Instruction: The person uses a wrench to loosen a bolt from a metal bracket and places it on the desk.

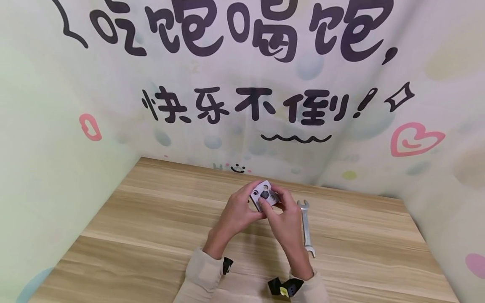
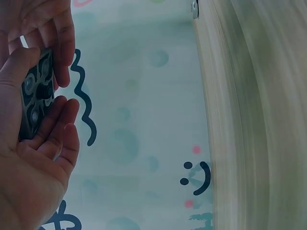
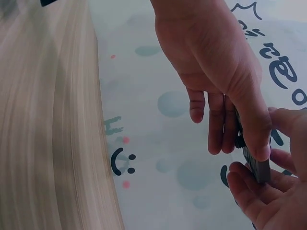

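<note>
Both hands met above the far middle of the wooden table [image 1: 151,235], holding a small grey metal block [image 1: 264,195] between them, clear of the tabletop. The block's upper face showed a dark square piece at its centre and round holes near the corners.

The left hand [image 1: 240,208] cradled the block from the left and from beneath. In the left wrist view its fingers [image 2: 57,129] were curled up along the edge of the block [image 2: 37,91], with the thumb lying over the near side, so the hand was closed around the block rather than spread flat.

The right hand [image 1: 284,214] came in from the right. Its thumb pressed on the top face beside the dark square, and the right wrist view showed the thumb and fingers [image 3: 216,129] pinching the thin edge of the block [image 3: 256,165] from both sides, the fingers only slightly bent (the little finger hung free of it). Both hands therefore gripped the same block, and they touched each other at the fingertips.

A silver open-ended wrench [image 1: 307,229] lay flat on the table just to the right of the right hand, not touched by either hand. Behind the table hung a pale printed backdrop [image 1: 242,84] with black lettering and pink hearts.
</note>
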The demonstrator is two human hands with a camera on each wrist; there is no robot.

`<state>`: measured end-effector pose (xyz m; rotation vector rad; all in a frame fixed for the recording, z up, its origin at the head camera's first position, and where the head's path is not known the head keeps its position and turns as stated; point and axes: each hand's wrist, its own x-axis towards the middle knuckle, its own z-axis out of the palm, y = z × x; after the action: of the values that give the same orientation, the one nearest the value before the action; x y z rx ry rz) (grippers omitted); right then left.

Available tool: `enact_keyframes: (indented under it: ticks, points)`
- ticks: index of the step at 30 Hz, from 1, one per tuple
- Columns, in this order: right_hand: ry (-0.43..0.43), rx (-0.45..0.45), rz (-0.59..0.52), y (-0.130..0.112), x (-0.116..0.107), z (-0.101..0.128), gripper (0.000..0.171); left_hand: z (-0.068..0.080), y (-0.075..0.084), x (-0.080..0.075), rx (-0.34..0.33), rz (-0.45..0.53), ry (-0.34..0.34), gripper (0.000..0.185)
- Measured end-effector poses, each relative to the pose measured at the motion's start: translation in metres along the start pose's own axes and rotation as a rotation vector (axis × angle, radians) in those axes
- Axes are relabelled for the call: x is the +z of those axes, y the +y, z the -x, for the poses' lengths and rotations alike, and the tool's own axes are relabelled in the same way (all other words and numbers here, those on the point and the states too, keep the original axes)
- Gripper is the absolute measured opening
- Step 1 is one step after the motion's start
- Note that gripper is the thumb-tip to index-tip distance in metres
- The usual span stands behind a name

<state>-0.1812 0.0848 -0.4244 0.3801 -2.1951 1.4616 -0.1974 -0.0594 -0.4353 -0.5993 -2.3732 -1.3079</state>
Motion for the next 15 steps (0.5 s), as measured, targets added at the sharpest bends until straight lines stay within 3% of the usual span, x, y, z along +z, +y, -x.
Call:
enact_keyframes:
  ticks: [8, 15]
  points:
    - [0.071, -0.027, 0.014, -0.0007, 0.0020, 0.0002, 0.038, -0.0002, 0.0015, 0.0000, 0.005, -0.008, -0.019, 0.075]
    - [0.079, -0.061, 0.031, 0.0017, 0.0010, -0.0009, 0.022, -0.0006, 0.0026, -0.0001, 0.005, -0.005, -0.021, 0.073]
